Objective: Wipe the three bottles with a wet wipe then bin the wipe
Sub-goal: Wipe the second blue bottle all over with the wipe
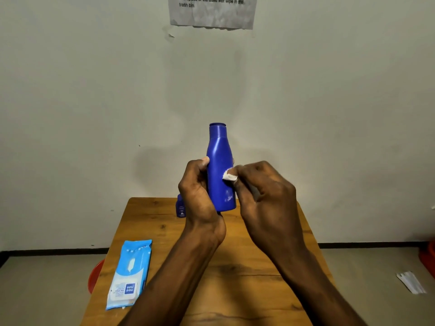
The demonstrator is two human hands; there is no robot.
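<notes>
A tall blue bottle (220, 165) is held upright above the far end of the wooden table (235, 267). My left hand (199, 191) grips its lower left side. My right hand (263, 191) pinches a small white wet wipe (229, 176) against the bottle's right side. A smaller blue bottle (180, 207) stands on the table behind my left hand, mostly hidden. No third bottle shows.
A light blue pack of wet wipes (129, 274) lies on the table's left side. A red round bin (94, 276) sits on the floor left of the table. A red object (429, 257) and white paper (412, 282) lie on the floor at right.
</notes>
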